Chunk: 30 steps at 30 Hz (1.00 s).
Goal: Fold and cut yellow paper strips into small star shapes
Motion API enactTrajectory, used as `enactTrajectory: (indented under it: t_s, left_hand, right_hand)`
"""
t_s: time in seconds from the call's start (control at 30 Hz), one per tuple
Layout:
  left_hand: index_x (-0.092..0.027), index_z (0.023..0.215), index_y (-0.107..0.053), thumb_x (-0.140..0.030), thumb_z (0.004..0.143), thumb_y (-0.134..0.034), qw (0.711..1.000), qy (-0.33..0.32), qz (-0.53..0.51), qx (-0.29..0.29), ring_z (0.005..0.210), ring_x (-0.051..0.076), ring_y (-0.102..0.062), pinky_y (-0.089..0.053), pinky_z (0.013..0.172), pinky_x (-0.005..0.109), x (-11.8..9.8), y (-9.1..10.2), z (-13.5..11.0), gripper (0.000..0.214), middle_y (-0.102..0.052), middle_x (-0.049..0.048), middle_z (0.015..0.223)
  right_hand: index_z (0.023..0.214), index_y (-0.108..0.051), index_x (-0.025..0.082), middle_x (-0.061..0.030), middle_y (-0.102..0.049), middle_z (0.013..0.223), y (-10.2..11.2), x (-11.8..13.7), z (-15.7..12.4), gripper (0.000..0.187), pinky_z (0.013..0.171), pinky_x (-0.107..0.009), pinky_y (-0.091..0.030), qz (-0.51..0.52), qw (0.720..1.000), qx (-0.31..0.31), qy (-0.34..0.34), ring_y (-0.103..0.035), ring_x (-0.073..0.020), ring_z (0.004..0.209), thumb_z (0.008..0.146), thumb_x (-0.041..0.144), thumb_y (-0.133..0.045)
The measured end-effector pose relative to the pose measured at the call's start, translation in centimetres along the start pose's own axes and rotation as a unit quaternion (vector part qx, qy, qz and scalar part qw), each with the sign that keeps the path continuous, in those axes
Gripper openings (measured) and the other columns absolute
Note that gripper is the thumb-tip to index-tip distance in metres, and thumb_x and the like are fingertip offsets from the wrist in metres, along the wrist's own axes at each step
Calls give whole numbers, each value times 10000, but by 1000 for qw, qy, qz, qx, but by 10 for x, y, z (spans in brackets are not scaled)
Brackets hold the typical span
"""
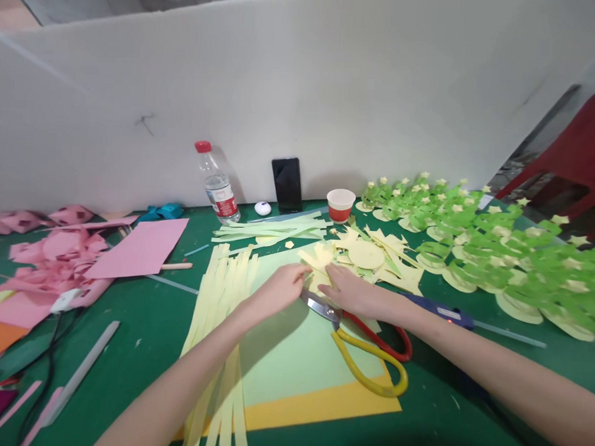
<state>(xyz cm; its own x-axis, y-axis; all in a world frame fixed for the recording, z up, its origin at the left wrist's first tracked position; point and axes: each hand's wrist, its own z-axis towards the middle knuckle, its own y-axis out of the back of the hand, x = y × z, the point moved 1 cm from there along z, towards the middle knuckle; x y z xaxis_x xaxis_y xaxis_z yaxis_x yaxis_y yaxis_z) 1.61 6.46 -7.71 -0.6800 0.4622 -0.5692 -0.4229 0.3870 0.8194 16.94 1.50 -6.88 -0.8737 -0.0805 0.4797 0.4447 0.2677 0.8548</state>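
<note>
Green table (148, 354) bears scissors (337, 319) just beside hands (289, 282) (352, 291) touching pale yellow paper (320, 255).

Craft workspace: scissors (324, 308), paper strips (223, 292), glue gun (439, 309).

The slim forearms (190, 376), left hand (285, 283) and right hand (351, 291) are all bare.

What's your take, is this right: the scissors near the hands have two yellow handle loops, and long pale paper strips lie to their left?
Not quite: the head view shows that only one loop of the scissors is yellow, the yellow loop; the other is a red loop. Long pale paper strips do lie to their left.
</note>
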Motion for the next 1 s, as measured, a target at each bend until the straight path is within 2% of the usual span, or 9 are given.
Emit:
enactTrajectory:
  t_s: [0.1,0.27,0.4,0.5,0.6,0.7,0.77,0.87,1.0]
  left_hand:
    - [-163,1114,-559,-284,888,-521,997,37,36,-61,968,209,-594,-508,820,413,11,23,-6,259,-581,87,1146]
    - [-159,1134,-546,-280,884,-527,979,103,75,-160,979,216,-590,-506,821,421,54,61,-10,278,-572,91,1159]
    - [-156,1155,-532,-279,880,-536,974,128,47,-183,990,224,-587,-506,821,429,77,62,-7,302,-562,94,1174]
    - [-152,1148,-536,-281,880,-535,976,138,-2,-167,973,219,-593,-511,810,421,76,55,-4,297,-571,92,1157]
    - [-153,1120,-556,-286,882,-531,972,155,-46,-170,958,217,-597,-515,802,407,60,55,-7,274,-581,83,1141]
    - [-126,989,-620,-290,860,-564,967,147,-92,-187,887,206,-624,-524,761,372,29,62,-18,217,-643,56,1013]
    - [-144,824,-697,-288,792,-625,963,122,-124,-205,818,215,-640,-518,716,308,2,66,-29,164,-707,39,845]
    - [-179,701,-732,-294,719,-679,962,72,-167,-203,718,185,-643,-505,635,261,-35,64,-42,128,-723,17,749]
    - [-208,633,-739,-208,697,-688,955,-18,-236,-180,684,138,-629,-491,597,213,-65,56,-48,82,-704,-3,748]
  right_hand:
    - [1164,-533,160,-86,-557,1176,0,0,-5,300,818,-420,-496,-15,999,-17,25,-580,-210,987,893,290,-529]
    - [1081,-582,151,-79,-589,1130,0,8,-31,225,880,-438,-455,-4,998,0,62,-559,-214,1031,897,264,-519]
    - [1070,-616,118,-121,-627,1072,-5,14,-47,264,915,-420,-430,41,995,32,82,-547,-248,1047,888,248,-476]
    - [1096,-621,117,-144,-625,1090,-5,16,-51,316,865,-413,-452,74,993,33,80,-571,-268,1003,864,271,-470]
    - [999,-668,148,-128,-661,1013,2,16,-49,271,770,-373,-472,106,992,12,72,-602,-252,911,850,241,-463]
    - [892,-687,158,-98,-684,889,13,17,-43,268,659,-326,-454,147,986,-23,70,-600,-211,761,859,265,-442]
    - [919,-675,139,-84,-673,827,19,19,-40,273,615,-303,-425,180,979,-56,75,-558,-179,678,849,298,-464]
    - [992,-643,134,-32,-613,740,23,27,-35,298,556,-262,-379,238,963,-86,98,-454,-128,578,793,335,-548]
    - [682,-595,158,36,-434,575,24,38,-35,230,491,-227,-306,308,938,-80,134,-340,-96,531,764,370,-559]
